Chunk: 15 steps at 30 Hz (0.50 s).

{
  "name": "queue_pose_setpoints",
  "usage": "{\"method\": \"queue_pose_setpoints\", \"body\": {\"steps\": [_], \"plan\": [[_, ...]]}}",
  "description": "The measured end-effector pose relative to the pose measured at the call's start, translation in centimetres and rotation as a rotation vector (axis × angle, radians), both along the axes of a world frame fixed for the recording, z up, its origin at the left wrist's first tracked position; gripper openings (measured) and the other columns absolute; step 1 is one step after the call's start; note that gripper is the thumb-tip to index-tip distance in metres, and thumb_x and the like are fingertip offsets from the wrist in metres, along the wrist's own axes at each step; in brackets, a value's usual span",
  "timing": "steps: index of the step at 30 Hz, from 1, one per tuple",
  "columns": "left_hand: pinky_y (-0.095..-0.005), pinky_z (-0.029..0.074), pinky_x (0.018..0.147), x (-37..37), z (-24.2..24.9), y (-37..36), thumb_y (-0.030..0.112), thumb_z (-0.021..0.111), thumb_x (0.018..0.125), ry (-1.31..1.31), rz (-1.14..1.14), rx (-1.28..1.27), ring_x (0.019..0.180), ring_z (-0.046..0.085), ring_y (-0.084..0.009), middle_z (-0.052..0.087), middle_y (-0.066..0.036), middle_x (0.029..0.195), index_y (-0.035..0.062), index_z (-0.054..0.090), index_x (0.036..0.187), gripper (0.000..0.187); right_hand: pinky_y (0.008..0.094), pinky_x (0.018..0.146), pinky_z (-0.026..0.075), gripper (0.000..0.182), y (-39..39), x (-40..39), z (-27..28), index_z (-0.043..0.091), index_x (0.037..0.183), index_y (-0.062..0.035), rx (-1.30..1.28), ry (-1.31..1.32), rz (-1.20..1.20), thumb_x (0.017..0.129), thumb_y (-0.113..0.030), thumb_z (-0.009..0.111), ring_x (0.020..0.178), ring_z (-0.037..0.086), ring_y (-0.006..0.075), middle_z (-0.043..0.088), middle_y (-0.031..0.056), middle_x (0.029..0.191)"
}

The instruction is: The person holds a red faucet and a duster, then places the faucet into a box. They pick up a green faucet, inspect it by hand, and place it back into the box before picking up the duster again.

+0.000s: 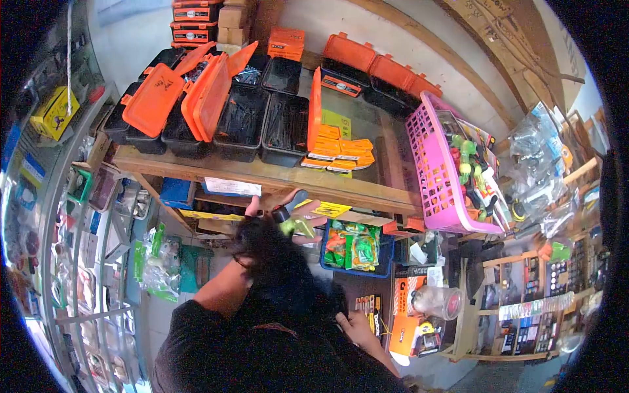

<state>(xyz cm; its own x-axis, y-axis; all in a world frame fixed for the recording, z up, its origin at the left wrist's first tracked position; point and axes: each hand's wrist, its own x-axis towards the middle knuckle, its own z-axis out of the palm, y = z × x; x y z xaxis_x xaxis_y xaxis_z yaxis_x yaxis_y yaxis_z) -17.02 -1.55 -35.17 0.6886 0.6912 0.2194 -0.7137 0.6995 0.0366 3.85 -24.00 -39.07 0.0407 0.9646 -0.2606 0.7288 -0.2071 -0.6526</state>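
One green-and-black tool [296, 226] across spread left fingers [306, 208]; one blue tray [385, 262] nearby; right fingers [352, 326], grip unclear

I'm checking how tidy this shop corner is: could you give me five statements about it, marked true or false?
1. The pink basket stands on the wooden counter. True.
2. The blue tray is empty. False: it holds orange and green packets.
3. Every orange lid is shut. False: several orange lids stand open.
4. Small orange boxes lie between the black bins and the pink basket. True.
5. The lime-and-dark object is at the left hand. True.
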Motion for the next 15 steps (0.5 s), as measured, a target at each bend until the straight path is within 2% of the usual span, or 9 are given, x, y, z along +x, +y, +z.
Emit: {"method": "queue_pose_setpoints", "body": {"steps": [2, 3, 4, 5, 7, 9, 11, 13, 15], "plan": [[-0.0531, 0.027, 0.090, 0.2, 0.6, -0.1, 0.061, 0.030, 0.075, 0.085, -0.006, 0.006, 0.114, 0.031, -0.0395, 0.027, -0.018, 0.129, 0.0103, 0.024, 0.128, 0.074, 0.0390, 0.042, 0.036, 0.047, -0.6, 0.1, -1.0, 0.049, 0.055, 0.0035, -0.104, 0.097, -0.219, 0.081, -0.036, 0.048, 0.042, 0.048, 0.0306, 0.047, 0.0197, 0.049], [-0.0517, 0.028, 0.090, 0.2, -0.7, 0.2, 0.062, 0.030, 0.074, -0.108, -0.102, -0.257, 0.113, 0.032, -0.0401, 0.028, -0.019, 0.129, 0.0087, 0.024, 0.128, 0.076, 0.0388, 0.042, 0.036, 0.047, -0.8, 0.2, -1.4, 0.049, 0.055, 0.0034, -0.207, 0.195, -0.432, 0.081, -0.035, 0.048, 0.042, 0.048, 0.0311, 0.047, 0.0201, 0.049], [-0.0507, 0.029, 0.090, 0.5, -1.0, 0.2, 0.062, 0.030, 0.074, -0.058, -0.088, -0.118, 0.114, 0.032, -0.0388, 0.028, -0.020, 0.128, 0.0086, 0.024, 0.128, 0.076, 0.0369, 0.043, 0.037, 0.045, -0.5, -0.6, 0.1, 0.049, 0.057, 0.0030, -0.311, 0.221, -0.508, 0.082, -0.035, 0.048, 0.042, 0.049, 0.0272, 0.046, 0.0167, 0.047], [-0.0496, 0.030, 0.090, 0.7, -1.0, 0.3, 0.062, 0.031, 0.074, -0.008, -0.075, 0.021, 0.114, 0.033, -0.0374, 0.029, -0.020, 0.128, 0.0085, 0.024, 0.128, 0.076, 0.0369, 0.043, 0.037, 0.045, -0.3, -0.9, 0.8, 0.049, 0.057, 0.0030, -0.307, 0.220, -0.515, 0.082, -0.035, 0.048, 0.042, 0.049, 0.0272, 0.046, 0.0167, 0.047], [-0.0484, 0.032, 0.089, 1.5, -0.5, 0.1, 0.061, 0.031, 0.076, 0.077, -0.025, 0.087, 0.112, 0.036, -0.0331, 0.028, -0.019, 0.128, 0.0099, 0.024, 0.128, 0.074, 0.0355, 0.043, 0.037, 0.047, 0.0, -1.5, 1.7, 0.048, 0.056, 0.0021, 0.096, -0.050, -0.080, 0.083, -0.035, 0.045, 0.043, 0.049, 0.0212, 0.042, 0.0104, 0.044], [-0.0484, 0.032, 0.088, 1.8, -1.4, 0.3, 0.061, 0.032, 0.076, -0.004, -0.048, 0.157, 0.113, 0.036, -0.0327, 0.027, -0.018, 0.129, 0.0106, 0.024, 0.128, 0.073, 0.0356, 0.044, 0.037, 0.046, -0.1, -2.0, 1.9, 0.049, 0.056, 0.0016, 0.080, -0.068, -0.138, 0.084, -0.035, 0.045, 0.043, 0.050, 0.0216, 0.043, 0.0101, 0.044], [-0.0524, 0.030, 0.089, 1.6, -1.3, 0.2, 0.063, 0.033, 0.074, -0.305, -0.192, -0.152, 0.112, 0.034, -0.0411, 0.032, -0.022, 0.125, 0.0083, 0.026, 0.127, 0.077, 0.0373, 0.045, 0.037, 0.044, -0.3, -2.0, 0.9, 0.051, 0.059, 0.0018, -0.099, 0.204, -0.480, 0.082, -0.035, 0.046, 0.044, 0.049, 0.0284, 0.047, 0.0166, 0.047], [-0.0559, 0.026, 0.090, 1.5, -0.9, 0.2, 0.064, 0.032, 0.073, -0.210, -0.186, -0.174, 0.112, 0.030, -0.0445, 0.031, -0.023, 0.125, 0.0087, 0.027, 0.126, 0.077, 0.0375, 0.044, 0.037, 0.044, -0.6, -1.9, 1.0, 0.052, 0.060, 0.0024, -0.171, 0.157, -0.467, 0.082, -0.035, 0.046, 0.043, 0.048, 0.0289, 0.047, 0.0182, 0.048], [-0.0570, 0.026, 0.089, 1.8, -0.5, 0.2, 0.062, 0.031, 0.075, 0.063, -0.083, 0.016, 0.113, 0.032, -0.0396, 0.027, -0.019, 0.128, 0.0115, 0.025, 0.128, 0.074, 0.0364, 0.043, 0.035, 0.047, -1.3, -1.2, 0.4, 0.050, 0.057, 0.0031, 0.026, 0.013, -0.149, 0.083, -0.036, 0.045, 0.041, 0.046, 0.0232, 0.045, 0.0140, 0.045]]}}
